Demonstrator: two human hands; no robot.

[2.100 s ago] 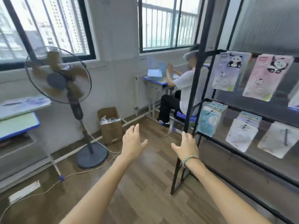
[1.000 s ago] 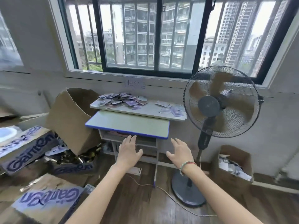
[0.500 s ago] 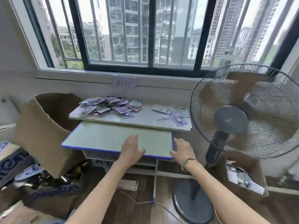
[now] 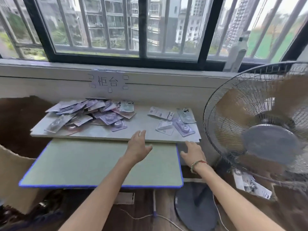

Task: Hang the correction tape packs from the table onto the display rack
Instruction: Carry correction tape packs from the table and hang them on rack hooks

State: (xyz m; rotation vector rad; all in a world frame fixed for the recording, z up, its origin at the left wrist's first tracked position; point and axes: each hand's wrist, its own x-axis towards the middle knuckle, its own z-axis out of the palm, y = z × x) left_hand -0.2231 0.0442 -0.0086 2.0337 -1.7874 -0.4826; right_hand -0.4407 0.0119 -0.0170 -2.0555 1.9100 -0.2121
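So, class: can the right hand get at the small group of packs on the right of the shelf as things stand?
Probably yes. The right hand is open and empty, just short of those packs, with nothing between; the fan stands off to the side.

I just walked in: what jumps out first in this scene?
A big heap of correction tape packs sprawls on the white board's left side under the window, with a few more packs scattered to its right. Two bare hands, left hand and right hand, reach toward them, empty. A large standing fan looms at right.
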